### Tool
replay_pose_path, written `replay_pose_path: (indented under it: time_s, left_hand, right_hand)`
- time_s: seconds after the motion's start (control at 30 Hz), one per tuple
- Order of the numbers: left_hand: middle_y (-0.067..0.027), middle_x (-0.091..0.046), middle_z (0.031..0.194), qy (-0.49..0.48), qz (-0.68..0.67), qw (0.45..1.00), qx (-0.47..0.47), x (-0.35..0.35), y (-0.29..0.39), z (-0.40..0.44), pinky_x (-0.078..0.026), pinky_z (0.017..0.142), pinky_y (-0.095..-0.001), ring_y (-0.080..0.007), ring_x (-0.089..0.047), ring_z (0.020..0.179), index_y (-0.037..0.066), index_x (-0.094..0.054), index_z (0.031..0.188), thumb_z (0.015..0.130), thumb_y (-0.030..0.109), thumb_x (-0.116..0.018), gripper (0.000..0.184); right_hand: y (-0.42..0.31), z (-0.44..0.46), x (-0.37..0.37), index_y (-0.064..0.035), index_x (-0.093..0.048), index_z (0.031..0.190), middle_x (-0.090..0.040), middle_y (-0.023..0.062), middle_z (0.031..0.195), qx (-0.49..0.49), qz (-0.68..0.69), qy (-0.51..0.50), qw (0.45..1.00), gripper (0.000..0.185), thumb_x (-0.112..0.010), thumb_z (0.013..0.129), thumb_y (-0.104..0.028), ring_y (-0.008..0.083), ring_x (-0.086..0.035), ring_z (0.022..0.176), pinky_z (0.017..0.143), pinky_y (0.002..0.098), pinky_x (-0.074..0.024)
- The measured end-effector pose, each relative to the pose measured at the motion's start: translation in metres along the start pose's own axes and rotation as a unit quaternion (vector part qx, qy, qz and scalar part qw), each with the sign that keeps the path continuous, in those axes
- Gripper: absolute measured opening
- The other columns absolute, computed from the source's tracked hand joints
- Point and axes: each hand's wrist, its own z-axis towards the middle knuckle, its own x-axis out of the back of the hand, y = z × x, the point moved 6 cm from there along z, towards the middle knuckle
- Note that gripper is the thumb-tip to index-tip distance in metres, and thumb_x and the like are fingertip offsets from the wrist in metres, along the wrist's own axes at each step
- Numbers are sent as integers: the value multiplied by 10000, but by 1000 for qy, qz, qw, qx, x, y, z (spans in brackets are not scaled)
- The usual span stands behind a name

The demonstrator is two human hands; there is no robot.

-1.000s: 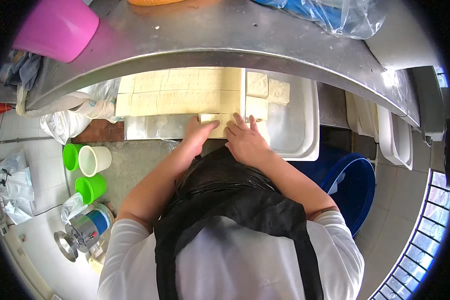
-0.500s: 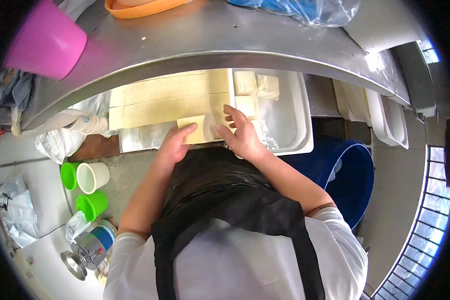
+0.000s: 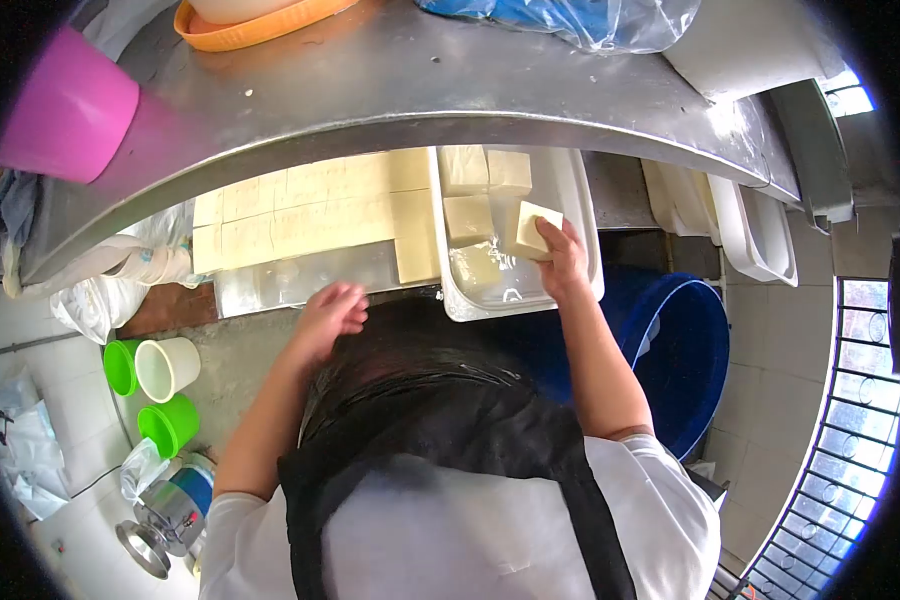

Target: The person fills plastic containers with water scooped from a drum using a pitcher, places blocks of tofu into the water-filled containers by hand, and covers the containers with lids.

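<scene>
My right hand (image 3: 567, 262) grips a pale yellow block (image 3: 530, 228), tofu or cheese by its look, over the right side of a white tub (image 3: 592, 240). Several similar blocks sit along the tub's left side; the nearest one looks wet, in shallow liquid. To the left of the tub lies a pale slab (image 3: 315, 195) scored into squares, on a shiny metal surface (image 3: 315, 282). My left hand (image 3: 336, 315) hovers in front of that surface, empty, its fingers loosely curled and a little apart.
A steel shelf (image 3: 390, 90) crosses above the work, bearing a pink bucket (image 3: 75, 105) and an orange tray (image 3: 260, 28). A large blue barrel (image 3: 685, 360) stands at lower right. Green tubs (image 3: 170, 425) and a white tub (image 3: 168, 370) sit at left.
My right hand has carried the block from the slab's front edge rightward into the tub area. My left hand has let go and drawn back to the left. The view has shifted slightly.
</scene>
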Motion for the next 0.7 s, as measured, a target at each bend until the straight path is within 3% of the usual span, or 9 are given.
replay_pose_path:
  time_s: [0.07,0.2,0.27,0.4,0.47,0.5,0.57,0.6,0.7]
  left_hand:
    - [-67,-654,1116,78,-110,981,140,53,-73,-2,-556,866,-380,-193,-634,994,60,-609,1297,1063,415,-602,425]
    - [-104,-650,1106,199,-250,937,141,86,-101,-17,-558,897,-425,-256,-629,1046,53,-603,1245,1051,444,-608,436]
    - [-132,-640,1099,271,-297,913,75,94,-88,-14,-548,936,-475,-306,-620,1101,39,-586,1189,1038,438,-630,429]
    - [-151,-618,1137,196,-368,909,19,104,-90,12,-538,984,-504,-333,-623,1114,25,-558,1184,1043,368,-634,379]
    - [-164,-601,1153,211,-389,897,6,106,-95,18,-533,1017,-536,-351,-619,1119,3,-537,1213,1040,282,-643,345]
    - [-164,-601,1153,216,-391,895,5,106,-97,21,-533,1017,-536,-351,-619,1119,3,-537,1213,1040,282,-643,345]
    - [-166,-594,1121,226,-421,878,17,105,-100,21,-553,1007,-541,-368,-622,1097,2,-536,1203,1045,217,-636,286]
    - [-166,-594,1121,232,-422,876,16,105,-99,20,-553,1007,-541,-368,-622,1097,2,-536,1203,1045,217,-636,286]
    - [-173,-601,1133,214,-408,887,22,98,-90,14,-577,978,-507,-346,-633,1097,-27,-519,1258,1089,203,-557,288]
  right_hand:
    - [3,14,8,-8,-592,1331,-703,109,1189,24,-42,16,999,401,-698,981,-173,230,-688,1079,919,369,-556]
    - [14,36,3,13,-630,1272,-700,124,1163,14,-42,-6,999,389,-728,957,-193,222,-668,1066,889,373,-545]
    - [15,43,-2,35,-650,1243,-710,114,1125,26,-230,11,973,393,-706,970,-242,218,-667,1043,882,370,-531]
    - [21,56,-5,43,-643,1266,-714,174,1149,48,-351,-2,935,441,-695,956,-266,276,-684,1045,889,369,-520]
    - [10,51,-12,28,-660,1246,-707,238,1148,21,-554,6,832,438,-690,941,-285,356,-691,1037,893,387,-532]
    - [11,49,-14,28,-660,1246,-707,238,1148,21,-554,0,832,438,-690,941,-285,356,-691,1037,893,387,-532]
    - [-13,21,-36,23,-686,1201,-712,256,1112,357,-627,82,688,380,-660,963,-272,410,-691,1017,891,438,-552]
    - [-15,3,-52,23,-686,1201,-712,256,1112,357,-626,76,690,380,-660,963,-272,410,-691,1017,891,438,-552]
    - [-29,-72,-127,26,-692,1206,-725,240,1063,287,-555,-53,779,360,-653,982,-254,405,-709,992,905,464,-564]
